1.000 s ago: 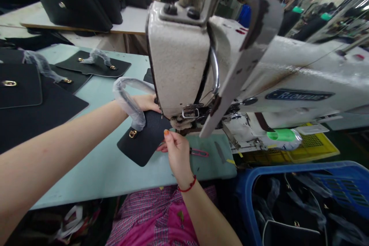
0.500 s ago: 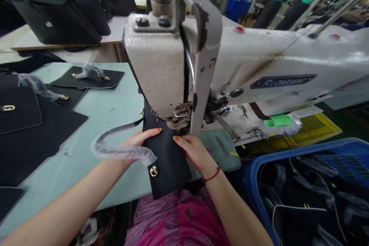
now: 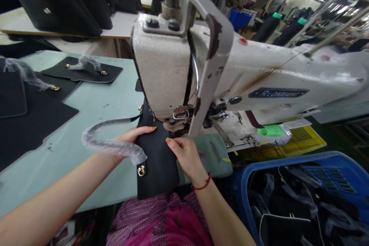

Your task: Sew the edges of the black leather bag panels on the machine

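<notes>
A black bag flap lies under the needle area of a white sewing machine, its near end hanging toward my lap. A plastic-wrapped handle loops out to its left, attached by gold hardware. My left hand grips the flap's left edge, thumb on top and the other fingers underneath; the handle crosses over this hand. My right hand pinches the right edge close to the presser foot, thumb on top. The needle itself is hidden behind the machine head.
More black flaps with wrapped handles lie on the pale green tabletop at left. Finished black bags stand on a table behind. A blue basket full of black pieces sits at right, near a yellow crate.
The view has shifted slightly, so the flap and both hands appear further left. My right hand's fingers look more tucked in at the flap's edge. Both hands keep their hold.
</notes>
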A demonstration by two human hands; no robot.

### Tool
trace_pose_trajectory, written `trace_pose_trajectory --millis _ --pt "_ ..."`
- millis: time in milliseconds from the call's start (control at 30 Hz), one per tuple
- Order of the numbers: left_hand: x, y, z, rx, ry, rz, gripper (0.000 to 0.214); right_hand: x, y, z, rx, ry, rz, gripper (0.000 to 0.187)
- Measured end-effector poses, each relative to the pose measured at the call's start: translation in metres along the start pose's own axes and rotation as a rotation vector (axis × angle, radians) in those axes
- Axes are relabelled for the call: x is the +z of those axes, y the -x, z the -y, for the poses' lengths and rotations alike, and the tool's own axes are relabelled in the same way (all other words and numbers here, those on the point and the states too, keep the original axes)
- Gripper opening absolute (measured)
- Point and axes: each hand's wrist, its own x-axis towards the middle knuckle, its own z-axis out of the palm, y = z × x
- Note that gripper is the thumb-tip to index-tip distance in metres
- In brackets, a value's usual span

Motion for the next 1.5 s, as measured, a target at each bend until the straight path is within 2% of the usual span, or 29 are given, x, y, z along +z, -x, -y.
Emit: trace_pose_trajectory --millis 100,333,467,667,900,1100,1367,1500 --pt "-0.004 -0.002 0.001 -0.05 0.016 0.077 0.041 0.0 0.001 0.0 -0.026 0.048 0.008 0.046" --pt "-0.007 0.0 -0.009 0.166 -0.136 0.008 0.055 0.0 0.006 0.006 -0.083 0.166 0.002 0.044" --pt "-0.013 -0.007 -0.009 0.219 -0.152 0.02 0.048 0.0 0.005 0.007 -0.085 0.191 -0.01 0.045" --pt "-0.015 -0.012 -0.012 0.142 -0.137 0.018 0.049 0.001 -0.001 0.007 -0.1 0.186 -0.021 0.046" --pt "-0.013 -0.014 -0.014 0.14 -0.127 0.057 0.055 0.002 -0.006 0.005 -0.145 0.198 -0.061 0.046" --pt "-0.01 -0.013 -0.013 0.141 -0.058 0.059 0.044 0.003 -0.007 0.006 -0.154 0.204 -0.065 0.045" --pt "-0.01 -0.012 -0.013 0.098 -0.087 0.047 0.04 0.005 -0.004 0.007 -0.16 0.345 -0.107 0.045" --pt "-0.012 -0.011 -0.009 0.134 -0.084 0.03 0.037 0.0 -0.001 0.012 -0.178 0.442 -0.113 0.041"
